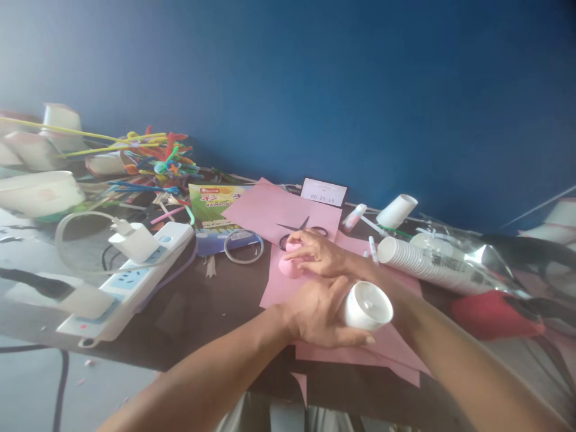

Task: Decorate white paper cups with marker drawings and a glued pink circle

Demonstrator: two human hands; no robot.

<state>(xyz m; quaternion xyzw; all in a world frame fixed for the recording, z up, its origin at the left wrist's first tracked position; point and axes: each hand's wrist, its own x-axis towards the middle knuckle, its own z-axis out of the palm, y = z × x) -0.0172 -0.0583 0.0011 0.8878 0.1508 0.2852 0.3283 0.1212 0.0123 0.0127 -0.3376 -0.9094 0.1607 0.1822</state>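
My left hand [321,312] is wrapped round a white paper cup [369,306], its open mouth facing up toward me. Crossing above it, my right hand [315,252] reaches left with fingers curled over a pink rounded piece [291,267]. Another pink bit [293,246] shows at its fingertips; whether these are one piece or two I cannot tell. Black scissors [293,227] lie just beyond the right hand on pink paper [288,207]. More pink sheets are beneath both hands.
At left are a power strip [135,279], plugs and cables, with pipe cleaners [166,159] behind. A coiled ring [243,247] lies by a colourful packet [216,207]. Stacked cups [423,264], a glue stick [354,217] and a red object [497,315] are at right. A timer screen [324,192] stands behind.
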